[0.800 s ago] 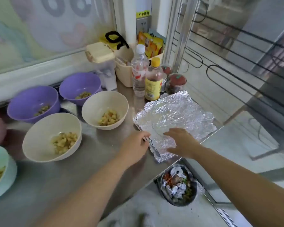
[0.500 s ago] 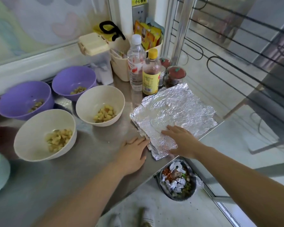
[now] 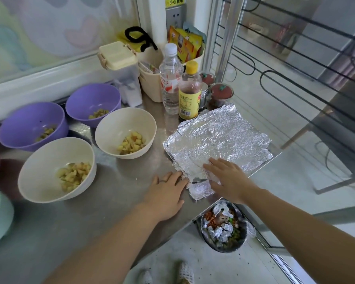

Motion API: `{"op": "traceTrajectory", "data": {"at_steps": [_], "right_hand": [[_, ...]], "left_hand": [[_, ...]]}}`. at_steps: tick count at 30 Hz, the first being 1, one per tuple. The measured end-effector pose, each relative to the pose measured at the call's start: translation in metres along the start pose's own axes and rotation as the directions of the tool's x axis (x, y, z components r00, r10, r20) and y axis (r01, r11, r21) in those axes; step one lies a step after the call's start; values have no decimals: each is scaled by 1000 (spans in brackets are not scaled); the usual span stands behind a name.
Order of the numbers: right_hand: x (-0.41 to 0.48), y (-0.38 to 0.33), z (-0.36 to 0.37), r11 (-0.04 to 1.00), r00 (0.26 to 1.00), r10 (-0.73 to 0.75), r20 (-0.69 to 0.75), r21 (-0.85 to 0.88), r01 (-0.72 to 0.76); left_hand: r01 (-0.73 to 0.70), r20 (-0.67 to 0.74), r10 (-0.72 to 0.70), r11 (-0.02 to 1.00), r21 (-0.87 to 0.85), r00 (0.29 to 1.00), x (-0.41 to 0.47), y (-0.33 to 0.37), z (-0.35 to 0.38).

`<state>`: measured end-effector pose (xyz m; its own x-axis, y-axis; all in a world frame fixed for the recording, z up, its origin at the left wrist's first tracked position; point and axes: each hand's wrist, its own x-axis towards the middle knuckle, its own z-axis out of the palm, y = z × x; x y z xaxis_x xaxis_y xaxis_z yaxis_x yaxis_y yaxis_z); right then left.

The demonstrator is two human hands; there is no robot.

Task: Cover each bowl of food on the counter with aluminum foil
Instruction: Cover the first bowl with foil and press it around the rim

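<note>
Currently all bowls at left are uncovered; our left hand and right hand lie flat against the foil.

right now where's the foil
Head view: the foil lies on the right end of the counter, in front of the yellow-capped bottle, right hand on its near corner.

Crinkled foil stack flat beside uncovered cream bowls and purple bowls, diced food inside.
</note>
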<state>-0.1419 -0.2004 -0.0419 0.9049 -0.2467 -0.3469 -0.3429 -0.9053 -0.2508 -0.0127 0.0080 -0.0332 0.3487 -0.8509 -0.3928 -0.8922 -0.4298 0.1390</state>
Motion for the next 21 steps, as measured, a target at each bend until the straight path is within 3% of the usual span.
{"op": "traceTrajectory", "data": {"at_steps": [16, 21], "right_hand": [[6, -18, -1, 996, 999, 52, -16, 70, -51], [5, -14, -5, 995, 999, 17, 29, 96, -20]], "left_hand": [[-18, -41, 18, 1000, -15, 999, 9, 0, -15], [0, -56, -18, 953, -303, 998, 19, 6, -28]]}}
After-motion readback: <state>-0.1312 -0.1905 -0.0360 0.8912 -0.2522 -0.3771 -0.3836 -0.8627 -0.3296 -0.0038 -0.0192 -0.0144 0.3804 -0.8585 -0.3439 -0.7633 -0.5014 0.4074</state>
